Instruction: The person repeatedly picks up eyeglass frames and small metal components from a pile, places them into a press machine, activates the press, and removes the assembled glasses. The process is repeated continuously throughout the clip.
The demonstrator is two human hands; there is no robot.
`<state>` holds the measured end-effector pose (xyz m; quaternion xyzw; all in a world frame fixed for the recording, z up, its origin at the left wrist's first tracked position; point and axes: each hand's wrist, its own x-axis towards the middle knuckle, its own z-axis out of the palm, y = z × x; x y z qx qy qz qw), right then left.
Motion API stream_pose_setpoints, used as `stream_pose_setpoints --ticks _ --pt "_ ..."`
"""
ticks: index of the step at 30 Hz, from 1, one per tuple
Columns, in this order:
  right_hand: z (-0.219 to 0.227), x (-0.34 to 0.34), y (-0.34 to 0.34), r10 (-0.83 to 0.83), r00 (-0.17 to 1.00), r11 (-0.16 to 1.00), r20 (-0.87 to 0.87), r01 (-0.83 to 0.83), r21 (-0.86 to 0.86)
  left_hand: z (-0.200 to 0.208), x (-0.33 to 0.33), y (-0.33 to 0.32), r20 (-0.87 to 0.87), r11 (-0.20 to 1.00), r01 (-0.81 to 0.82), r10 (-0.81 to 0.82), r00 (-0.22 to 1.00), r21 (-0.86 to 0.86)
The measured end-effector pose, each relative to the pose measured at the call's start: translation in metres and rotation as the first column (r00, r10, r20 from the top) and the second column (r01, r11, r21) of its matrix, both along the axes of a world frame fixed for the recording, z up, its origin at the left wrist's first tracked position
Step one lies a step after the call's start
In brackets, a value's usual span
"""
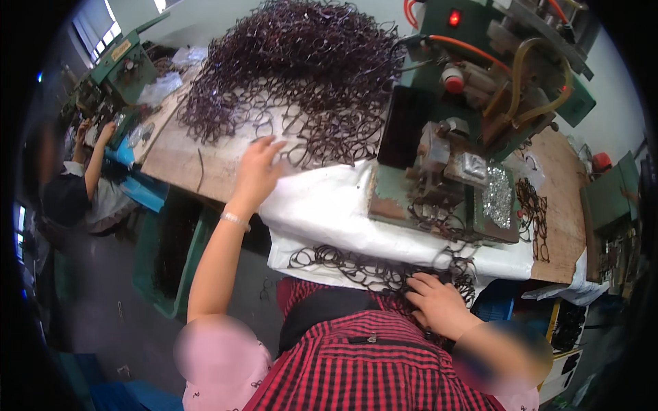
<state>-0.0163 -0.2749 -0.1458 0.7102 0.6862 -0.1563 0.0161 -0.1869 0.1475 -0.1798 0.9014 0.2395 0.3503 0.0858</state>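
My left hand (258, 172) is stretched over the wooden table at the near edge of a pile of dark eyeglass frames (301, 55). Its fingers are apart and slightly blurred, with nothing visible in them. Loose frames lie just beyond the fingertips. My right hand (440, 306) rests low in front of me, fingers spread, touching a heap of dark eyeglass frames (343, 264) on a white sheet (312, 202) that drapes from the table edge toward my lap. What lies under its palm is hidden.
A green bench machine (439, 171) with metal clamps, orange tubes and a lit red switch stands right of centre. Beside its clamp sits a tray of shiny metal bits (497, 198). More frames hang at the right. A green bin (171, 253) stands below left; another person (68, 192) works at far left.
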Motion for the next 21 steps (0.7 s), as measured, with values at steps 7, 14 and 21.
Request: stream_pose_setpoints --ticks 7,14,21 --pt "0.059 0.006 -0.051 -0.193 0.944 0.857 -0.269 0.029 -0.514 -0.106 -0.171 -0.091 0.060 0.686 -0.237 0.379 0.923 -0.688" --pt "-0.038 -0.051 0.113 0.219 0.894 0.952 -0.391 -0.107 0.286 -0.141 -0.131 -0.143 0.172 -0.315 0.388 0.540 0.824 -0.866" --pt "0.001 -0.014 0.065 0.169 0.726 0.976 -0.667 -0.218 0.010 0.026 -0.123 -0.233 0.520 -0.284 0.589 0.286 0.805 -0.757"
